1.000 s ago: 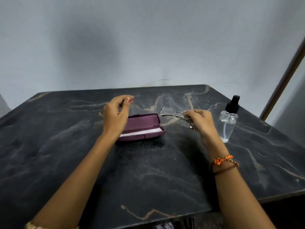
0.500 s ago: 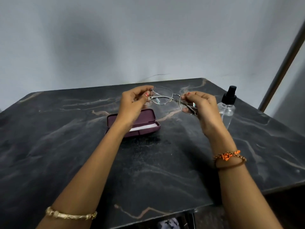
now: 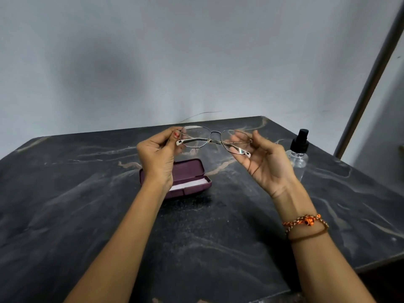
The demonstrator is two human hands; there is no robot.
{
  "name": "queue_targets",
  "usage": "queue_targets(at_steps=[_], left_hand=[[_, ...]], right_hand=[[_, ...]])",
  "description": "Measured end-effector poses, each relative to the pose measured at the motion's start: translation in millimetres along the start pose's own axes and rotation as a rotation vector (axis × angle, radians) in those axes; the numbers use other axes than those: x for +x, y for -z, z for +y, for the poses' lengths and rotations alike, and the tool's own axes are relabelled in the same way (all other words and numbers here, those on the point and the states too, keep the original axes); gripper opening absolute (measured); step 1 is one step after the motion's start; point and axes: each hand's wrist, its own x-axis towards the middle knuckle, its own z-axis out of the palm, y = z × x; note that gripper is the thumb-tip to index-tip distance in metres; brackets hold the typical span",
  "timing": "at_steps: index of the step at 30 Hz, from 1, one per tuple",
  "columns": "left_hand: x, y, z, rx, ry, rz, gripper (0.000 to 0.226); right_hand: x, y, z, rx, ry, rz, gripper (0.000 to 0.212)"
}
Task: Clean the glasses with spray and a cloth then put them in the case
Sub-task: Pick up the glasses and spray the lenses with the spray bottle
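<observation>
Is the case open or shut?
Open: the case's lid stands raised on the table, showing a pale lining inside.

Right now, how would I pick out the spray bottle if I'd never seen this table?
Start at the dark marble table and go to its right side, beyond the right hand. The spray bottle stands there upright. It is the only clear thing with a black pump top, unlike the maroon case lying open to its left.
</observation>
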Motion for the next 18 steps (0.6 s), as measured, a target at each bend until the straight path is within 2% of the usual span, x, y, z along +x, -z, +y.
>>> queue_targets(at_steps=[5, 9, 14, 18], left_hand=[[1, -1, 1, -0.100, 0.025, 0.060, 0.013], [0, -2, 4, -0.094, 0.026, 0.044, 0.015], [-2, -5, 5, -0.184, 0.063, 0.100, 0.008], [-2, -5, 4, -0.171, 0.047, 0.110, 0.020]], right_hand=[[3, 2, 6, -0.069, 0.017, -0.036, 0.028], [5, 8, 8, -0.112, 0.092, -0.139, 0.049], [3, 6, 8, -0.109, 0.080, -0.230, 0.057], [2, 4, 12, -0.181, 0.107, -0.214, 0.054]])
